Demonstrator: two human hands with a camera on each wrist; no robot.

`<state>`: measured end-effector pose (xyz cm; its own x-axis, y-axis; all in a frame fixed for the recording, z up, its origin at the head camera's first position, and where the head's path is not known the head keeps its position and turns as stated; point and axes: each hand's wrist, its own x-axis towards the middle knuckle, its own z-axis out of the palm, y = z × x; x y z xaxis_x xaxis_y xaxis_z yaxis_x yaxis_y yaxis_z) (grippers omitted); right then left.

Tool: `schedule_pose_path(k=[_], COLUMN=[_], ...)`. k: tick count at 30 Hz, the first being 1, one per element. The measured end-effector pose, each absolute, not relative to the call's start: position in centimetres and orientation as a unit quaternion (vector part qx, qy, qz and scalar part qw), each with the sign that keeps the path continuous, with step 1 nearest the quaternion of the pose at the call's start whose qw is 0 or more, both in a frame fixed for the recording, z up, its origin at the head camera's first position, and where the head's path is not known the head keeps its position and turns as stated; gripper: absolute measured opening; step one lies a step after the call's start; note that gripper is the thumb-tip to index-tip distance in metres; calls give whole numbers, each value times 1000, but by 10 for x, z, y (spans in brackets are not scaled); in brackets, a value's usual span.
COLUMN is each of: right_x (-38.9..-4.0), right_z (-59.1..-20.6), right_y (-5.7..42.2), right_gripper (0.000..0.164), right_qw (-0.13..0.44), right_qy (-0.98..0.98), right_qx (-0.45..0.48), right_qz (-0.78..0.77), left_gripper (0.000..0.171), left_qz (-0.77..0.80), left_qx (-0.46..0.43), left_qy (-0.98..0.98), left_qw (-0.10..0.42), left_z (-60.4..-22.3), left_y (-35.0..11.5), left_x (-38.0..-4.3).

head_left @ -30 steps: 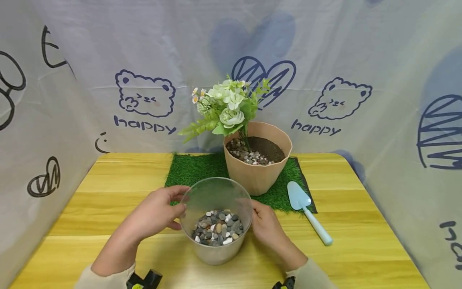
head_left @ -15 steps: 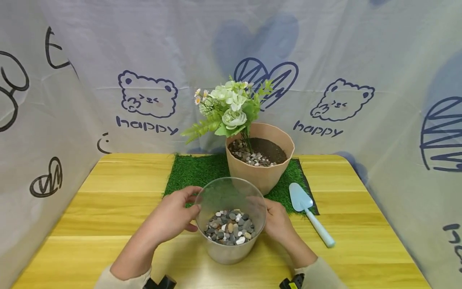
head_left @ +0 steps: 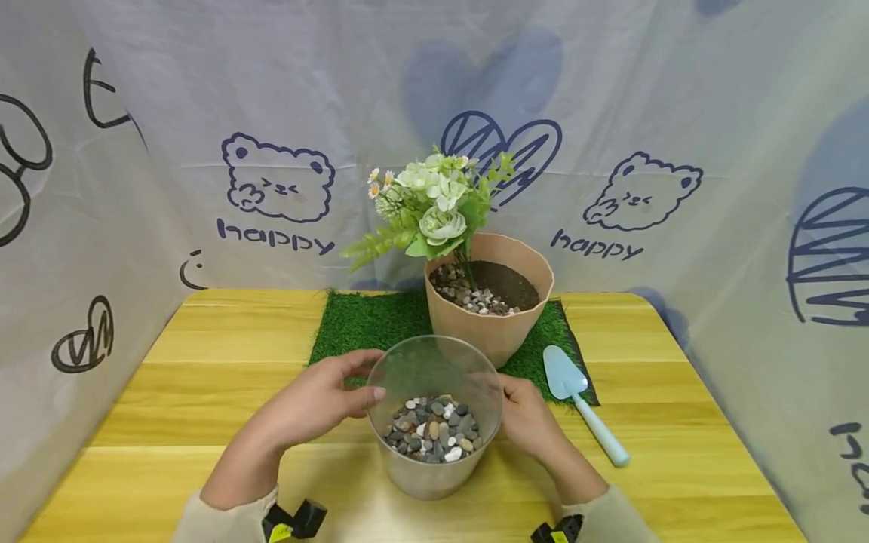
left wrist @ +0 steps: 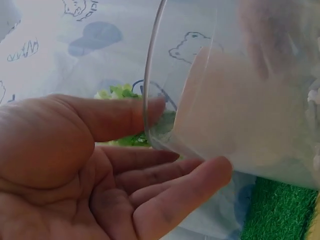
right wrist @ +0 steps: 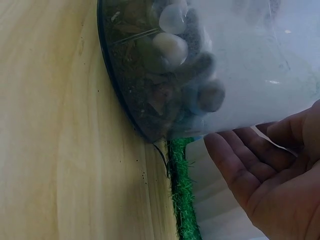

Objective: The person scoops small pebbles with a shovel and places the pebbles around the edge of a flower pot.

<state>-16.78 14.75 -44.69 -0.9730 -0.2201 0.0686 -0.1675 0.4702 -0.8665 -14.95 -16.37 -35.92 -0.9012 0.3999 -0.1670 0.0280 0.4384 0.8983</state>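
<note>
A clear plastic tub [head_left: 429, 473], wider at its rim, stands on the front middle of the table with a layer of grey, white and brown pebbles [head_left: 432, 430] at its bottom. My left hand [head_left: 319, 396] grips its left side: the thumb lies over the rim, and the other fingers spread along the outside, as the left wrist view shows. On the opposite side, my right hand [head_left: 531, 418] holds the wall with fingers curved around the back, partly seen through the plastic. In the right wrist view, the fingertips [right wrist: 214, 142] lie right at the tub wall.
Behind the tub, a peach flowerpot [head_left: 485, 332] with soil, pebbles and white-green flowers [head_left: 437, 196] stands on a green turf mat [head_left: 370, 320]. A light blue trowel [head_left: 589, 411] lies to the right. Printed cloth [head_left: 380, 75] hangs around the table [head_left: 217, 362].
Both hands and the tub have shifted to the right over the last second. My left thumb has come further over the rim. The flowerpot and trowel have stayed in place.
</note>
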Motion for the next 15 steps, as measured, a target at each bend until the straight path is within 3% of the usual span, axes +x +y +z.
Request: schedule_pose_path(k=[15], right_x=[-164], right_z=[-443], right_y=[149], right_gripper=[29], right_qw=[29], right_qy=[855], right_qx=[-95], right_qz=[-509], left_gripper=[80], left_qz=[498], left_qx=[225], left_qy=[816], left_qw=[185], left_z=[-376], left_y=[-170], left_x=[-166])
